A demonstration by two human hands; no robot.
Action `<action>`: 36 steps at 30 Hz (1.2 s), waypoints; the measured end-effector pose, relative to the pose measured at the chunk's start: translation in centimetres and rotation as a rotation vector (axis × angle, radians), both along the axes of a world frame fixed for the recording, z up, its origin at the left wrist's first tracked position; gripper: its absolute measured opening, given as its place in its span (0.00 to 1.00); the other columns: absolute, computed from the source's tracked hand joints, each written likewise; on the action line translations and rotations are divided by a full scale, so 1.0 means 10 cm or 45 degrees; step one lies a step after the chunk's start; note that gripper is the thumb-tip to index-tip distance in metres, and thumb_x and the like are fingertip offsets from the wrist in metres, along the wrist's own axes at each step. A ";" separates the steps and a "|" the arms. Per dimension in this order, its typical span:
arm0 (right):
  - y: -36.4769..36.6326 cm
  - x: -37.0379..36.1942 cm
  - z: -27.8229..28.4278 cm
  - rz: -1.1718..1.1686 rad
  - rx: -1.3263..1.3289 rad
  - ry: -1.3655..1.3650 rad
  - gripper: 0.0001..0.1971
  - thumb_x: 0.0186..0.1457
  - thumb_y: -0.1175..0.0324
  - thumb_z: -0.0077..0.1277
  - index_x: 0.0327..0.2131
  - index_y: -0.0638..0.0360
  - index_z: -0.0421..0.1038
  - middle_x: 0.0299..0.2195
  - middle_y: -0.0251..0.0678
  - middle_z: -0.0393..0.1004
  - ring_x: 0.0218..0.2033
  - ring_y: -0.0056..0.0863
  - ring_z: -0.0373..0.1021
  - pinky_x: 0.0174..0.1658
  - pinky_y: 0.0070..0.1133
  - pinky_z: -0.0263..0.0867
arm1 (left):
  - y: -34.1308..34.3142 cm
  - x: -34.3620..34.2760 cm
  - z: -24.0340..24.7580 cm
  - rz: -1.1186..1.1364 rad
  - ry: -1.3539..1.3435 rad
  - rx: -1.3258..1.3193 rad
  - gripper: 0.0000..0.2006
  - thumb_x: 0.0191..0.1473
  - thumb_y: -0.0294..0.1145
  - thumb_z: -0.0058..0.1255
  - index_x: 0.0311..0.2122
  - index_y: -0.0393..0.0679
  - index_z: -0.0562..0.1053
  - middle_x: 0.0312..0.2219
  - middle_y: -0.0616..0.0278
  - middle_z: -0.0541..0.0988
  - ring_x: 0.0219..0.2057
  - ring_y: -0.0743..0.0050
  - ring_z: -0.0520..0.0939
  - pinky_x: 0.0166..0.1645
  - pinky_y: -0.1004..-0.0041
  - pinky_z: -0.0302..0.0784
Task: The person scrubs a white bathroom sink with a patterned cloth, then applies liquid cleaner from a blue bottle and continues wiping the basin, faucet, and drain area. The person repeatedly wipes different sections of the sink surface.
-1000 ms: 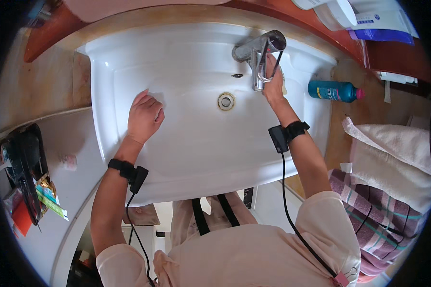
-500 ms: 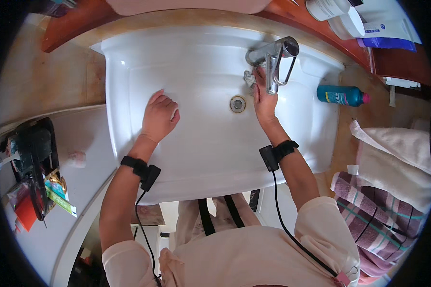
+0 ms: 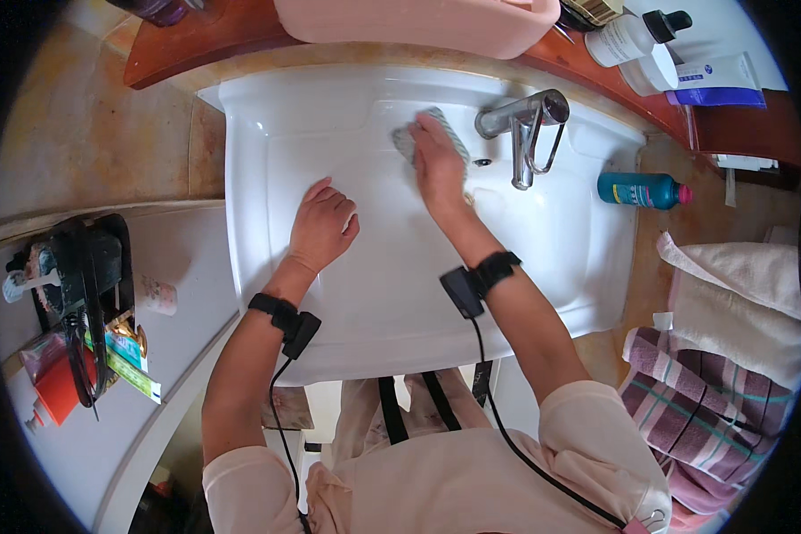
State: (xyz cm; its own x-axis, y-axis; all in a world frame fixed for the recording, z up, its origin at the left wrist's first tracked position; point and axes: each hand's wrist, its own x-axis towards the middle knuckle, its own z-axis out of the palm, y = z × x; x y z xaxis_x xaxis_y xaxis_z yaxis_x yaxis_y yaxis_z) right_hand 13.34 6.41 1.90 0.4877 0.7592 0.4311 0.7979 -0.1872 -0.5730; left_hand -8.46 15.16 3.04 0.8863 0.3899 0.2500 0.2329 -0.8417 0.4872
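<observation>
A grey-and-white striped cloth (image 3: 404, 142) lies against the back of the white washbasin (image 3: 374, 285), left of the chrome tap (image 3: 521, 116). My right hand (image 3: 440, 173) presses down on this cloth, its fingers over it and cloth edges showing on both sides. Over the basin's left half, my left hand (image 3: 322, 224) hovers or rests with its fingers curled into a loose fist; nothing shows in it. The drain is hidden behind my right hand and wrist, while the small overflow hole (image 3: 481, 163) shows below the tap.
A teal bottle with a pink cap (image 3: 639, 190) lies on the basin's right rim. Towels (image 3: 730, 276) are piled at the right. Bottles and a tube (image 3: 716, 78) stand on the back-right shelf, near a pink tray (image 3: 418, 22). A black caddy (image 3: 84, 294) sits at the left.
My right hand has moved left from beneath the tap with the cloth, which is now spread out under it. My left hand keeps its curled shape. The whole view has shifted slightly.
</observation>
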 end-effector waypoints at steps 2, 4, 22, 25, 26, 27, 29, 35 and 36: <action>0.29 -0.13 -0.05 0.080 0.009 -0.032 0.17 0.50 0.81 0.49 0.46 0.62 0.73 0.51 0.48 0.72 0.54 0.48 0.68 0.57 0.32 0.65 | 0.01 -0.02 -0.01 0.000 0.080 -0.026 0.04 0.43 0.28 0.56 0.28 0.42 0.75 0.27 0.59 0.78 0.37 0.61 0.79 0.63 0.58 0.64; 0.39 -0.28 -0.09 0.199 -0.008 -0.054 0.17 0.53 0.77 0.49 0.48 0.60 0.72 0.52 0.47 0.71 0.54 0.48 0.67 0.56 0.33 0.65 | 0.01 -0.02 -0.03 -0.014 0.071 -0.013 0.04 0.43 0.28 0.56 0.28 0.43 0.75 0.27 0.59 0.78 0.37 0.62 0.79 0.63 0.58 0.65; 0.28 -0.30 0.04 0.281 -0.071 -0.004 0.17 0.51 0.80 0.51 0.47 0.65 0.72 0.53 0.49 0.70 0.56 0.46 0.66 0.59 0.33 0.62 | 0.02 -0.02 -0.04 -0.012 0.140 -0.010 0.04 0.45 0.30 0.55 0.28 0.43 0.75 0.27 0.58 0.79 0.38 0.62 0.79 0.64 0.60 0.63; -0.08 -0.02 0.10 0.264 -0.101 -0.031 0.20 0.49 0.82 0.52 0.48 0.64 0.72 0.54 0.48 0.70 0.56 0.45 0.66 0.61 0.32 0.62 | 0.01 -0.02 -0.04 -0.010 0.114 -0.048 0.04 0.45 0.30 0.55 0.27 0.43 0.75 0.27 0.58 0.79 0.37 0.62 0.79 0.63 0.60 0.63; -0.20 0.08 0.11 0.207 -0.099 -0.076 0.21 0.48 0.82 0.52 0.49 0.64 0.72 0.54 0.48 0.70 0.56 0.45 0.66 0.60 0.31 0.62 | 0.02 -0.02 -0.04 0.002 0.130 -0.061 0.03 0.45 0.30 0.55 0.27 0.43 0.75 0.27 0.58 0.79 0.37 0.62 0.79 0.63 0.60 0.63; -0.31 0.17 0.11 0.153 -0.099 -0.128 0.22 0.48 0.83 0.52 0.49 0.63 0.72 0.55 0.47 0.70 0.56 0.45 0.67 0.60 0.30 0.62 | 0.03 -0.02 -0.04 -0.002 0.074 -0.069 0.03 0.45 0.29 0.55 0.27 0.43 0.75 0.27 0.58 0.79 0.37 0.62 0.79 0.63 0.60 0.64; -0.50 0.29 0.11 0.019 -0.115 -0.129 0.22 0.49 0.84 0.51 0.50 0.63 0.71 0.55 0.48 0.70 0.57 0.45 0.66 0.61 0.30 0.61 | 0.03 -0.03 -0.04 0.006 0.031 -0.100 0.03 0.45 0.29 0.55 0.27 0.43 0.75 0.27 0.58 0.79 0.36 0.62 0.79 0.63 0.60 0.64; -0.29 -0.02 -0.02 0.012 0.020 0.099 0.18 0.55 0.81 0.48 0.50 0.62 0.72 0.55 0.43 0.70 0.58 0.40 0.65 0.61 0.30 0.60 | 0.03 -0.02 -0.03 0.011 0.056 -0.066 0.04 0.45 0.29 0.55 0.28 0.42 0.75 0.27 0.58 0.79 0.37 0.61 0.79 0.63 0.60 0.64; -0.17 -0.14 -0.03 0.093 0.069 0.145 0.17 0.57 0.79 0.48 0.50 0.62 0.72 0.55 0.41 0.70 0.57 0.37 0.66 0.60 0.27 0.61 | 0.02 -0.02 -0.03 0.001 0.051 -0.062 0.04 0.45 0.29 0.55 0.28 0.42 0.75 0.27 0.58 0.79 0.37 0.62 0.79 0.63 0.60 0.64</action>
